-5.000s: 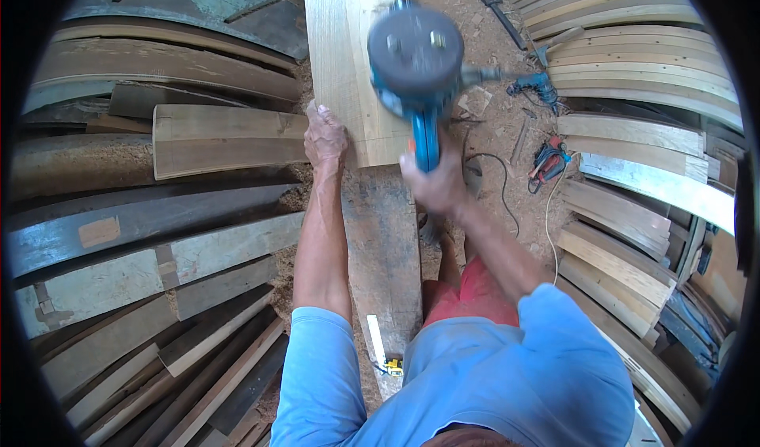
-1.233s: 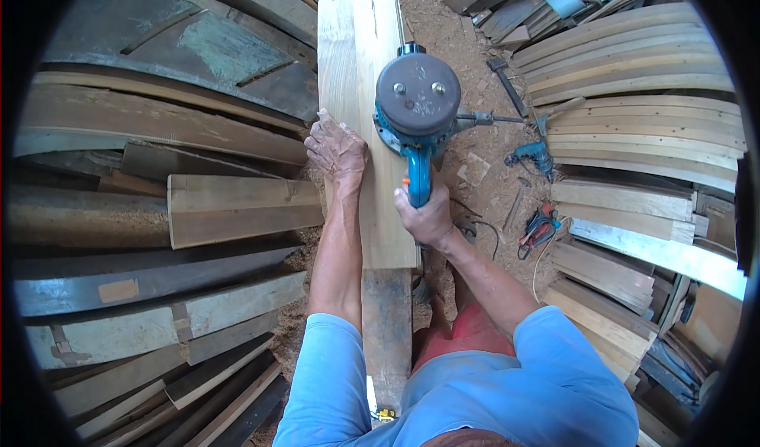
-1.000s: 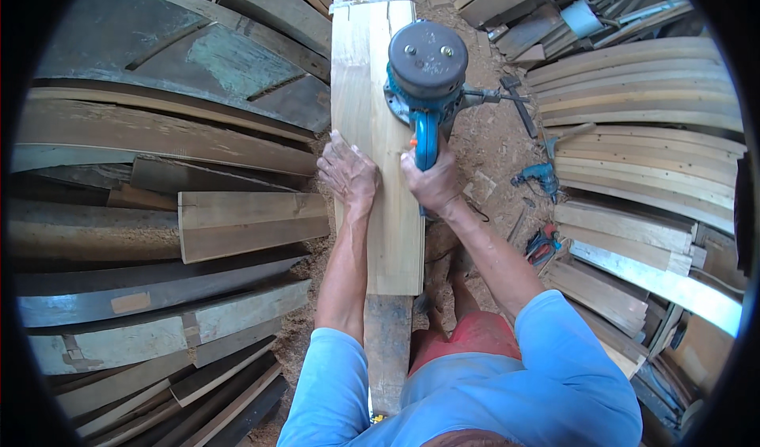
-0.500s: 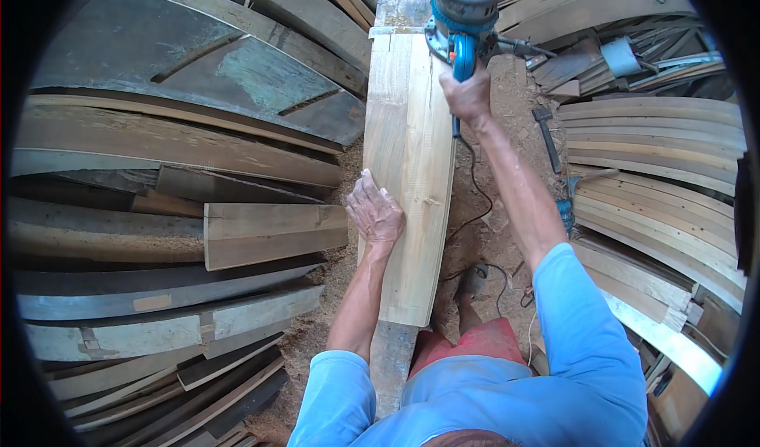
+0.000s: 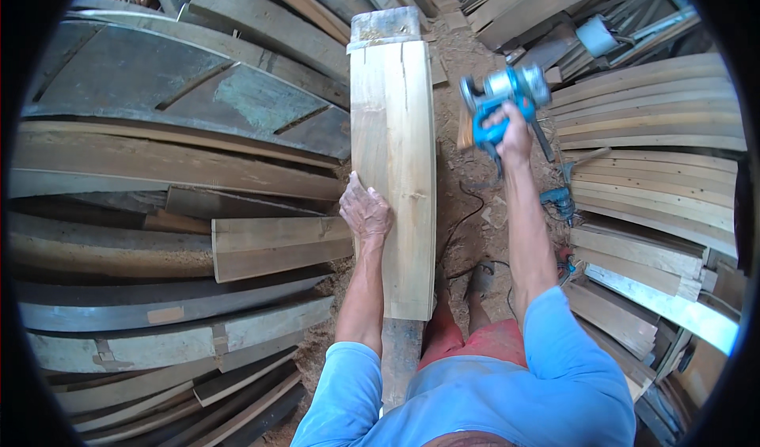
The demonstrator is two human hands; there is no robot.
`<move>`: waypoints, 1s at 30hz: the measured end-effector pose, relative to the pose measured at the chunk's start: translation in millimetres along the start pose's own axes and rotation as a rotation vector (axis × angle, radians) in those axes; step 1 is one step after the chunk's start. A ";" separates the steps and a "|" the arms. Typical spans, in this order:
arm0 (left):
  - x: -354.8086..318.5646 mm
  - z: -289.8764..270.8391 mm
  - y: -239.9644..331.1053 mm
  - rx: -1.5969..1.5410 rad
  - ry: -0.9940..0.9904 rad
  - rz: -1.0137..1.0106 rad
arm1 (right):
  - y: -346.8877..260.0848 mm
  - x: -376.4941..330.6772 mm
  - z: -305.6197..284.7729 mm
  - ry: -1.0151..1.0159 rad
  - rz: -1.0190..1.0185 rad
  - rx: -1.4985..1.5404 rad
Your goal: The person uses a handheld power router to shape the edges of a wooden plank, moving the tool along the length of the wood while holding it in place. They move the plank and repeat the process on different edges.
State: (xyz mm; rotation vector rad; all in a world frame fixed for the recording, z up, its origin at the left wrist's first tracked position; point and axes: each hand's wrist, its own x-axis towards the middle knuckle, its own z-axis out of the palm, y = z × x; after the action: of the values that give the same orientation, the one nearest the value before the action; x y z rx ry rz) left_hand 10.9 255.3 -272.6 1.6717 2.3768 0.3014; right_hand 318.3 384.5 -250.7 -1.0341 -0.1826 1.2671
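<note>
A long pale wooden board (image 5: 408, 170), with joints and a crack near its far end, lies lengthwise on a narrow bench (image 5: 385, 24). My left hand (image 5: 366, 212) rests on the board's left edge with fingers stretched out, pressing on it without a wrapped grip. Off to the right of the board, in the air, my right hand (image 5: 514, 134) is closed round the looped handle of a teal power router (image 5: 518, 87). The router is tilted on its side, its round base facing left, apart from the board. Its dark cord (image 5: 469, 214) trails down to the floor.
Curved planks (image 5: 158, 158) are stacked along the left, and a short board (image 5: 281, 245) juts toward the bench. More plank stacks (image 5: 649, 178) stand at right. A second teal power tool (image 5: 559, 200) lies beside them. Sawdust covers the floor (image 5: 467, 249).
The router has been lifted off the board's far end and swung right and nearer, tipping onto its side. My left hand stays at the board's left edge. The view has shifted slightly.
</note>
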 end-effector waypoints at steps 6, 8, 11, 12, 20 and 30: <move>-2.5 0.0 1.0 0.017 0.031 0.008 | 24.5 -125.4 -204.0 0.279 0.217 -0.170; -4.2 -1.9 5.3 0.052 0.053 0.035 | 33.4 -174.9 -265.2 0.374 0.285 -0.211; -5.1 -5.8 6.1 0.108 0.023 0.032 | 46.0 -246.8 -324.6 0.526 0.297 -0.068; -4.6 -4.8 9.7 0.153 0.031 0.038 | 48.8 -266.8 -353.6 0.544 0.340 -0.050; -50.9 12.3 116.8 0.298 -0.306 -0.101 | 25.4 -369.6 -425.5 0.781 0.319 0.101; -90.0 -46.4 60.3 0.103 -0.231 0.277 | -8.3 -360.0 -425.5 0.676 0.304 0.200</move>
State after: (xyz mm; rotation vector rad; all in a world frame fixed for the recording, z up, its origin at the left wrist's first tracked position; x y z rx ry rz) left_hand 81.0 188.7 -205.3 1.9673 2.0275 0.0263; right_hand 466.6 -145.9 -336.6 -1.2863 0.6265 1.1050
